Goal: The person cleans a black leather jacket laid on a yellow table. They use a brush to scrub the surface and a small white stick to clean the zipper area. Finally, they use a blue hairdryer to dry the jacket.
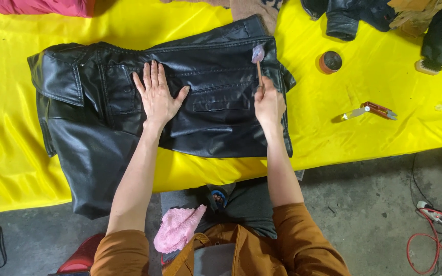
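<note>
A black leather jacket lies spread on a yellow-covered table, one sleeve hanging over the near edge. My left hand presses flat on the jacket's front, fingers apart, beside a chest pocket. My right hand grips a small brush with a thin wooden handle; its pale bristle head rests on the leather near the jacket's right edge.
A small round tin sits open on the table to the right. Thread snips lie further right. More dark garments pile at the back. A pink cloth rests on my lap. Red cables cross the floor.
</note>
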